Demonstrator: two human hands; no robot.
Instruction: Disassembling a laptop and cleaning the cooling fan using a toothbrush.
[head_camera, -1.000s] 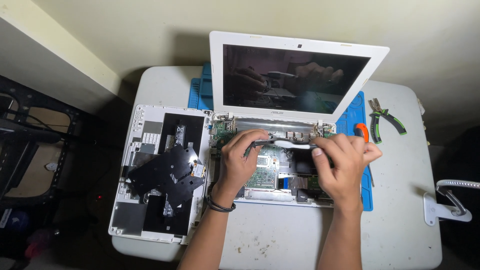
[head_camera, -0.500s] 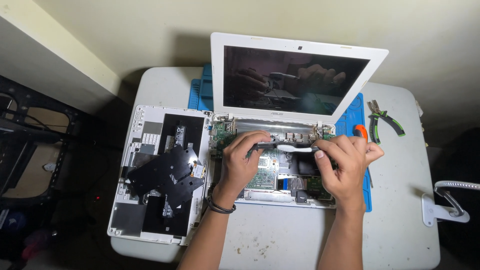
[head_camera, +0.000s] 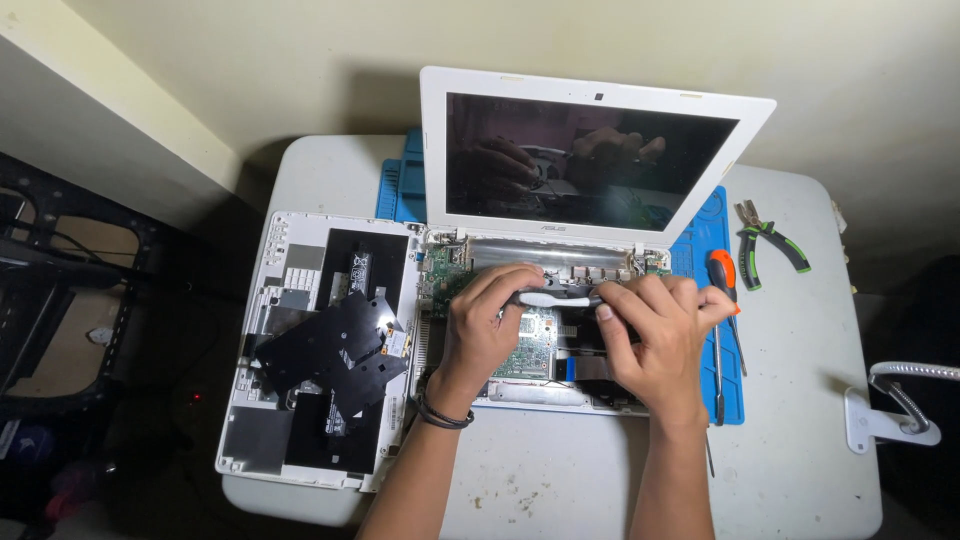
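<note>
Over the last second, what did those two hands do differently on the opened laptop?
The right hand slid left along the white tool toward the left hand, uncovering the orange-handled screwdriver on the blue mat. Both hands kept their grip on the tool. The laptop, removed cover and pliers stayed put.

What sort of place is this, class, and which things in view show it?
Probably a home electronics repair bench: an opened white laptop with its circuit board bared, a blue work mat on a small table, plus pliers and a screwdriver.
</note>
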